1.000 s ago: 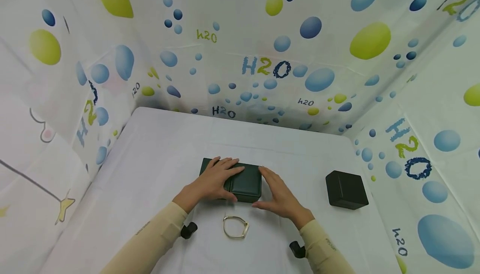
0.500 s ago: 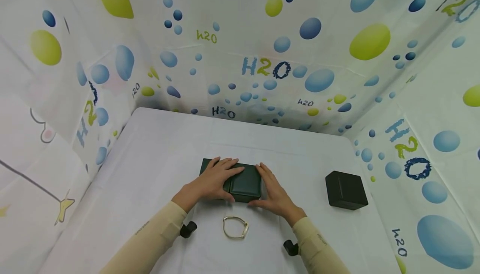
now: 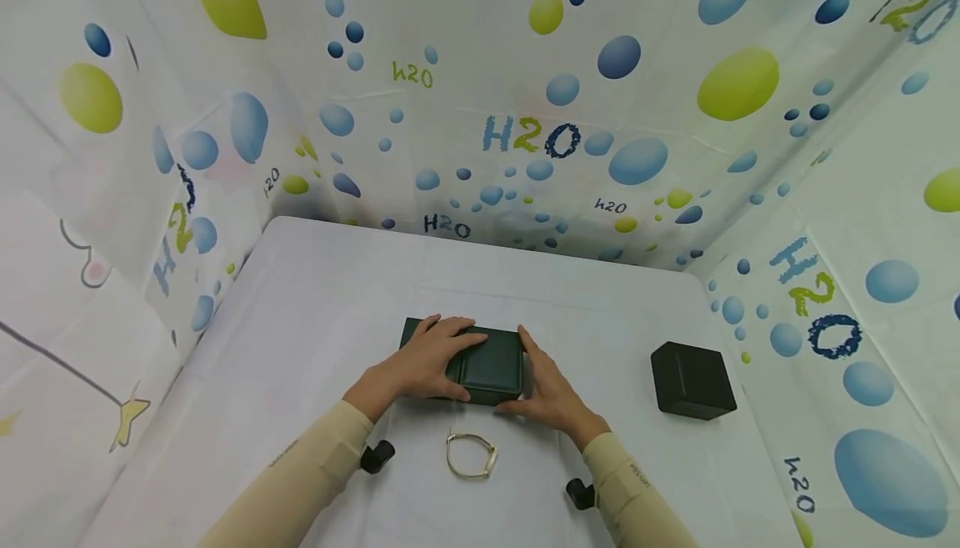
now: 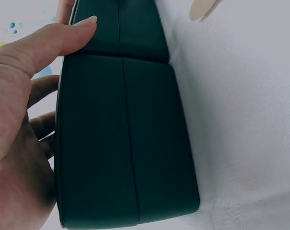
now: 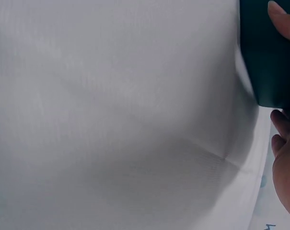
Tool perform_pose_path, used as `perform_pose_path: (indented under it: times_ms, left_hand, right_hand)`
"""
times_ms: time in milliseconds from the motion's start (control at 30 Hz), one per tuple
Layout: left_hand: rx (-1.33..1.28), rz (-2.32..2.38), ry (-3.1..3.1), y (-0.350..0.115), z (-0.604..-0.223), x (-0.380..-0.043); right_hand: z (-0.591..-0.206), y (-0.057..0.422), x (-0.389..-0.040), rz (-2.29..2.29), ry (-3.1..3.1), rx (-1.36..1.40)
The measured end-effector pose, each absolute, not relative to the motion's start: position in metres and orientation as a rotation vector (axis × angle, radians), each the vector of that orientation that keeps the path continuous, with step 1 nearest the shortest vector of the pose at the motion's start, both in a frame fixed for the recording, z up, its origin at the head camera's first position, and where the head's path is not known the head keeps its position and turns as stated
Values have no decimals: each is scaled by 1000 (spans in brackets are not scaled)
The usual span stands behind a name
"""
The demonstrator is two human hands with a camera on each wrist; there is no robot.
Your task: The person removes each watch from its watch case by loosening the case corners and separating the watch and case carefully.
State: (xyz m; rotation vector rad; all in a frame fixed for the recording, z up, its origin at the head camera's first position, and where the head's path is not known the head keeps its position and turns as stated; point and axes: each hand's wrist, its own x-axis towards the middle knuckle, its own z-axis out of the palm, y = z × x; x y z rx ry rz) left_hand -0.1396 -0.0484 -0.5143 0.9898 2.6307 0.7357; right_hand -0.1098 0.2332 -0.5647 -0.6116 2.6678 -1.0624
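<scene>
A dark green hinged-looking box (image 3: 491, 362) lies on the white cloth, a seam crossing its top. My left hand (image 3: 423, 362) rests over its left part, fingers spread flat across the top. In the left wrist view, the left thumb (image 4: 63, 38) presses the box's long front side near a seam. My right hand (image 3: 551, 385) holds the box's right end, index finger at the far corner and thumb at the near one. The right wrist view catches only the box's end (image 5: 267, 72) and parts of that hand. A thin gold-coloured bracelet-like loop (image 3: 448, 454) lies in front of the box.
Off to the right stands a separate black box (image 3: 693, 381). White cloth (image 3: 337, 273) covers the table, and curtain walls (image 3: 480, 98) printed with bubbles and "H2O" enclose the back and sides. Each forearm carries a small black wrist camera (image 3: 377, 457).
My right hand has moved left against the box's right end, bringing its thumb to the front corner. The left hand stays almost still on top; the gold-coloured loop has not moved.
</scene>
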Motion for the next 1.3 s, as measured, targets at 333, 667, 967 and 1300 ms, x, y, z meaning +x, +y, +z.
perform_pose_path:
  times_ms: [333,667,967,1300]
  left_hand:
    - [1067,738,2684,-50,-521,-144]
    - [1027,703,2714,-51,-519,-148]
    - [974,749,2664,-52,-517,-158]
    - [908,829,2612,-53,-516,-164]
  right_hand:
    - [-570,235,-112,-1046,2688,-650]
    - [-572,237,-112,-1097,2664,-673]
    - [-572,237,-111,-1131,2625,-580]
    - [-571,238,-113,-1130,2608,-565]
